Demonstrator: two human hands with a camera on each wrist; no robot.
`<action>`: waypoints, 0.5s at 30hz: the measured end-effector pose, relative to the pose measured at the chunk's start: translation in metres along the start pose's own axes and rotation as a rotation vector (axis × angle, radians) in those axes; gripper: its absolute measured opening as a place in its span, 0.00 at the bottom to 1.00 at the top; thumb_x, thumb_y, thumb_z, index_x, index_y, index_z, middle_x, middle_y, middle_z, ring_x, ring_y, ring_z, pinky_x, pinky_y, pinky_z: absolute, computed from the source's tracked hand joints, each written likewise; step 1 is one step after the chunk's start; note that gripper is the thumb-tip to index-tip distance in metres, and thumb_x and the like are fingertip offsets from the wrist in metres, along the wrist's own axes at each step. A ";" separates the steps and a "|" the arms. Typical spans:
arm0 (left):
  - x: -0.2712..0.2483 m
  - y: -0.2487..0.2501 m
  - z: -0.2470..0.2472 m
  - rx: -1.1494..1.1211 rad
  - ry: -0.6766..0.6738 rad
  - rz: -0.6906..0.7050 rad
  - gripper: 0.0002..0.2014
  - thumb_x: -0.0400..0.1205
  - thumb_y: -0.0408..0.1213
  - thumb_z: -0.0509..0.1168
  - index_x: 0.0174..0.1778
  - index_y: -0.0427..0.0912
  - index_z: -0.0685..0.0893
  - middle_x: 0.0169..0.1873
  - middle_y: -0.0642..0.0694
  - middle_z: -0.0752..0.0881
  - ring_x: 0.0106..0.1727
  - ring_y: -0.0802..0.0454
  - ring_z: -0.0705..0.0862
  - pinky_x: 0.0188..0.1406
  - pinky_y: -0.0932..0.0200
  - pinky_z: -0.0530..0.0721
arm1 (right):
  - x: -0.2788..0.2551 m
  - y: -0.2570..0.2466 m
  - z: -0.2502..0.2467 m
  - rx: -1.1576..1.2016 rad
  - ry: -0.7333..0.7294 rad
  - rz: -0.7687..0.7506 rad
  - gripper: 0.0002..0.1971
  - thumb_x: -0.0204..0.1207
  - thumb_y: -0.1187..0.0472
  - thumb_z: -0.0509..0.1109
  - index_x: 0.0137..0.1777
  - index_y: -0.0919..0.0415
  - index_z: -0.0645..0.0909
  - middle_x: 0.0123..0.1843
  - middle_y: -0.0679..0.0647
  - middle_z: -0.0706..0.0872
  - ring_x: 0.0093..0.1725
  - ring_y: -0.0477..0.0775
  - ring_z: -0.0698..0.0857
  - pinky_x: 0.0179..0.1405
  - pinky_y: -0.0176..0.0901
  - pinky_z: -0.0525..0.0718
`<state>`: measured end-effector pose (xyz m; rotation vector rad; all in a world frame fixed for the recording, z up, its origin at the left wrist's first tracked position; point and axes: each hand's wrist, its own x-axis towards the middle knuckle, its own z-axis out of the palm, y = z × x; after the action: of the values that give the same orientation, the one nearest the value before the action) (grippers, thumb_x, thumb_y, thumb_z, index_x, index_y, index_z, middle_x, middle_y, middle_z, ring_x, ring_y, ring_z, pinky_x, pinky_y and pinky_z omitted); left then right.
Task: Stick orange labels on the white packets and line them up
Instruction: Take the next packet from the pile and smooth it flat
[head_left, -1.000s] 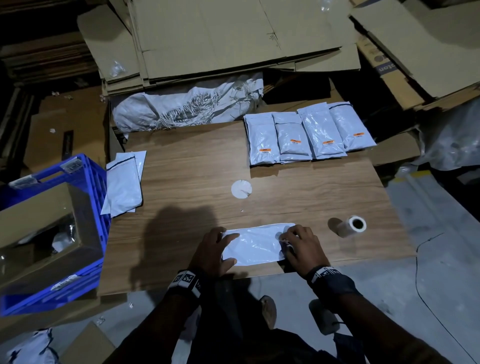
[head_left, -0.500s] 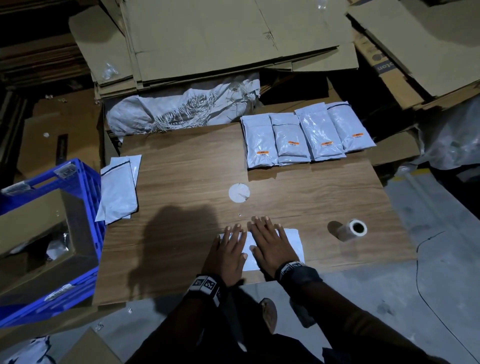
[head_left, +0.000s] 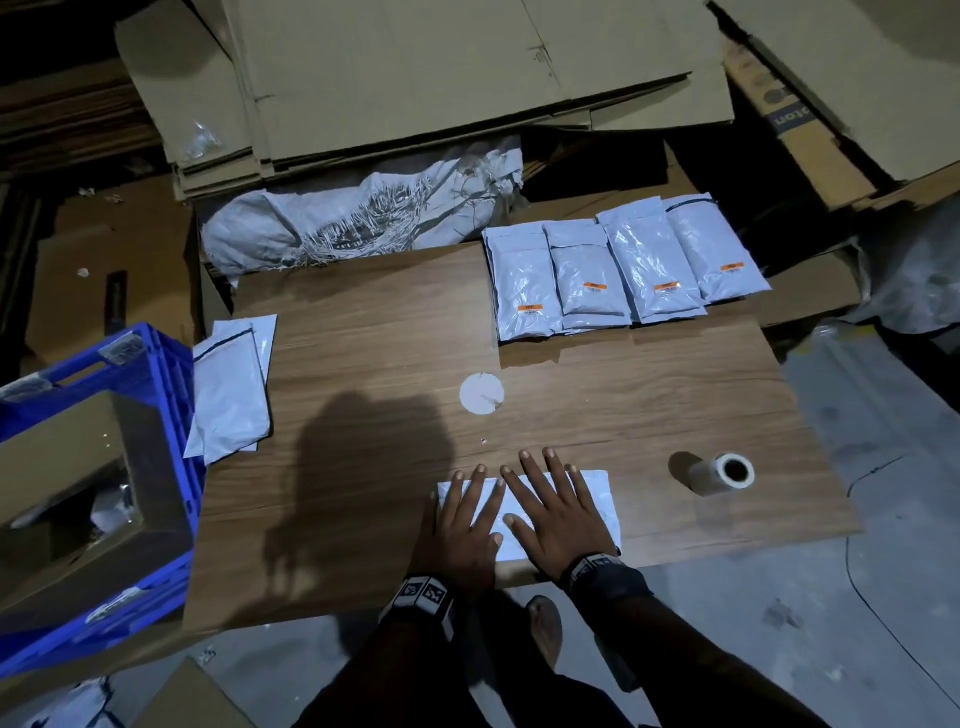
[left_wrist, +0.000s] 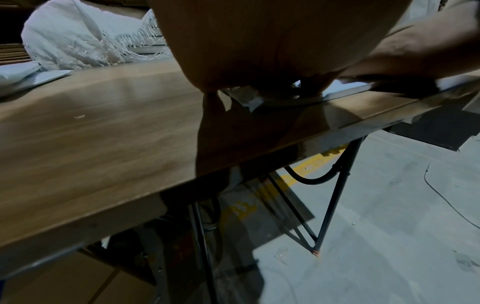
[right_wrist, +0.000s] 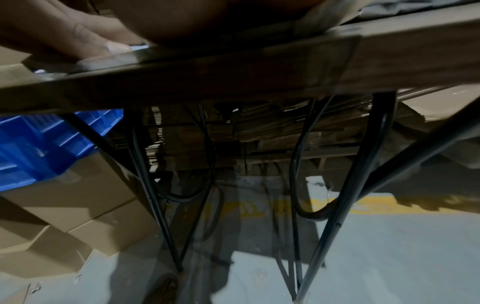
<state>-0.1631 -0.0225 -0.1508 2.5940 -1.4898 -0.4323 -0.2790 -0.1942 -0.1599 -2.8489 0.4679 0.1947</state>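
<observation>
Lying under each flat hand, the white packet rests.

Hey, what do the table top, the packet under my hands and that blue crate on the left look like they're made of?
Table top: wood-grain board, probably laminate, given its smooth, faintly shiny face.
White packet: thin glossy plastic film, likely a poly mailer; it lies flat and catches the light.
Blue crate: moulded rigid plastic, judging by its ribbed walls and uniform colour.
</observation>
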 end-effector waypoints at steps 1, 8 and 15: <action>0.001 0.000 -0.002 0.000 -0.016 -0.002 0.36 0.81 0.54 0.58 0.88 0.51 0.62 0.88 0.43 0.62 0.86 0.37 0.66 0.77 0.28 0.69 | -0.003 0.004 -0.001 -0.008 -0.004 0.011 0.32 0.90 0.35 0.44 0.92 0.42 0.46 0.93 0.47 0.43 0.92 0.59 0.41 0.88 0.62 0.43; 0.000 -0.006 -0.014 -0.029 -0.081 -0.007 0.36 0.83 0.52 0.57 0.89 0.58 0.56 0.90 0.50 0.56 0.88 0.41 0.61 0.75 0.28 0.69 | -0.024 0.038 -0.009 -0.001 -0.013 0.137 0.32 0.89 0.34 0.40 0.91 0.38 0.42 0.93 0.43 0.42 0.92 0.56 0.40 0.88 0.62 0.44; 0.013 -0.017 -0.046 -0.186 -0.006 0.024 0.38 0.74 0.52 0.68 0.83 0.52 0.70 0.69 0.52 0.79 0.69 0.45 0.80 0.68 0.45 0.76 | -0.024 0.050 -0.040 0.059 0.046 0.146 0.35 0.76 0.42 0.64 0.84 0.51 0.68 0.76 0.51 0.77 0.75 0.62 0.72 0.70 0.60 0.72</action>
<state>-0.1289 -0.0273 -0.1135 2.4309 -1.4077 -0.5484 -0.3145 -0.2435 -0.1288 -2.7682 0.6801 0.1395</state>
